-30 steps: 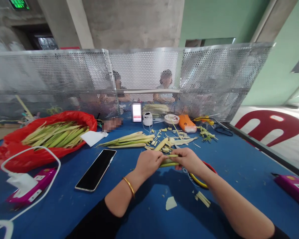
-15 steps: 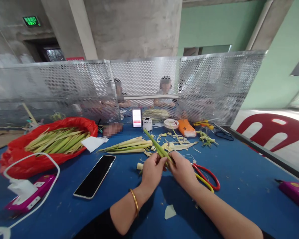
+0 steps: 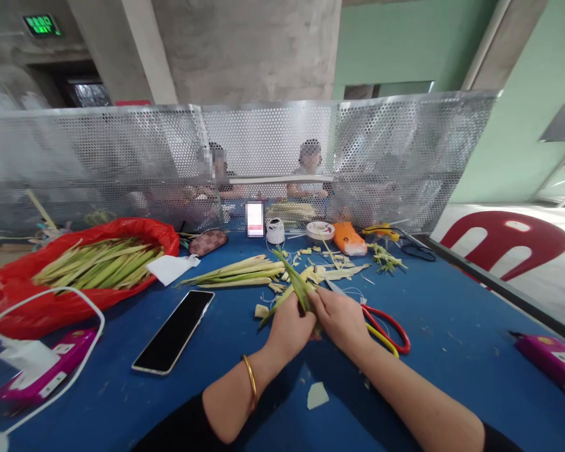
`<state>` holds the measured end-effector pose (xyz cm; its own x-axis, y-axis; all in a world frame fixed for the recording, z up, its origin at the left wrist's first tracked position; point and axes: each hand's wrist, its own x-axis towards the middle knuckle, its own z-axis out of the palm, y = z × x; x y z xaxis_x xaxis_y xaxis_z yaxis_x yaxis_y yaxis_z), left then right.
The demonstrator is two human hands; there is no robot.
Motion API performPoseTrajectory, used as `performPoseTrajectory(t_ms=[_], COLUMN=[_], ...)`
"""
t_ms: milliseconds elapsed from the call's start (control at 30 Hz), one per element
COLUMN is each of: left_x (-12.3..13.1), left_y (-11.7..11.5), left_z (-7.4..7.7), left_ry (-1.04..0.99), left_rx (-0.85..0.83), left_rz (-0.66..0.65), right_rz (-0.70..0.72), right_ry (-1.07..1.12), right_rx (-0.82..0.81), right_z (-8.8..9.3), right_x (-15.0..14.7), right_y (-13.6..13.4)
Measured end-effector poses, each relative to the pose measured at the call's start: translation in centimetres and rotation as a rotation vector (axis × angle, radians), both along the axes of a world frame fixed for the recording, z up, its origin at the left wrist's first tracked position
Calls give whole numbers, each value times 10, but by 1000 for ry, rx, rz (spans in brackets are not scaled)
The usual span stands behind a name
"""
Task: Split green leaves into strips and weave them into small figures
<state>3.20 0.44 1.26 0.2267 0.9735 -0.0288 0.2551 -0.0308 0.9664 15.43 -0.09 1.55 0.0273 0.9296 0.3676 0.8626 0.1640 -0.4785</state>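
My left hand [image 3: 289, 323], with a gold bangle on its wrist, is closed around the lower part of a green leafy stalk [image 3: 295, 279]. Against it, my right hand [image 3: 339, 317] grips the same stalk with thumb and fingers. The stalk's tip points away and to the left; its lower end is hidden by my hands. Scissors [image 3: 398, 326] with red and yellow handles lie just right of my right hand, their blades partly covered. A short pale cut piece [image 3: 261, 311] rests left of my hands. Behind it lies a bundle of long stalks [image 3: 240, 274].
A red plastic bag [image 3: 4, 295] full of stalks stands left, near a white cable and purple power strip [image 3: 75, 351]. A black phone [image 3: 174, 333] lies in front. Tape roll [image 3: 320, 231], orange pack [image 3: 349, 238] and trimmings line the back, before a perforated metal screen [image 3: 273, 138]; people sit behind.
My hands have drawn closer together on the stalk, whose leaf layers look more spread between them. The view has shifted slightly, moving everything a little left and up.
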Motion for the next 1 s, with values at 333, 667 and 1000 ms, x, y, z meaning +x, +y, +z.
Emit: performPoseTrajectory(t_ms=[333,667,1000], left_x=[-13,-23,-30], left_y=[4,7,-2], left_z=[17,24,49], left_ry=[37,74,-115], left_rx=[-69,13,224], left_rz=[48,22,-60], right_rz=[-257,269,533], right_ry=[267,-255,25], right_rx=[309,449,448], right_z=[18,39,26], right_x=[62,52,24], right_y=[18,1,-7])
